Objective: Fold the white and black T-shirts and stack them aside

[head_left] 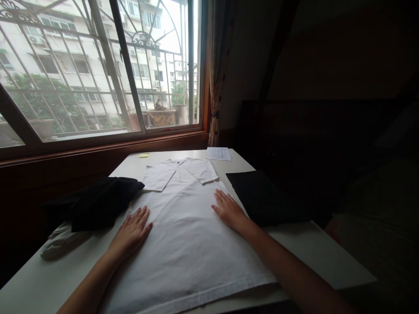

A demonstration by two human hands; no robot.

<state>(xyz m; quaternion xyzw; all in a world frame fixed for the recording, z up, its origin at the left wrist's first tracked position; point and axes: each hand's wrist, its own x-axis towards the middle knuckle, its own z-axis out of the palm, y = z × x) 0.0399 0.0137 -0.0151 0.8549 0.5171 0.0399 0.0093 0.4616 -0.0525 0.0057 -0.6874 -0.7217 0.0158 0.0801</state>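
Observation:
A white T-shirt [183, 226] lies spread on the white table, its collar at the far end and its hem toward me. Both sleeves are folded inward over the upper part. My left hand [134, 229] rests flat on the shirt's left edge with fingers stretched out. On the right side of the shirt, below the sleeve, my right hand [229, 209] lies palm down, fingers extended. Neither hand grips the cloth. Slight wrinkles run across the shirt's middle.
A crumpled black garment [104, 203] sits at the left over a light grey cloth [63, 244]. Folded black fabric [262, 196] lies at the right. Papers [218, 153] and a yellow note [144, 155] are on the far part of the table [330, 257], below the window.

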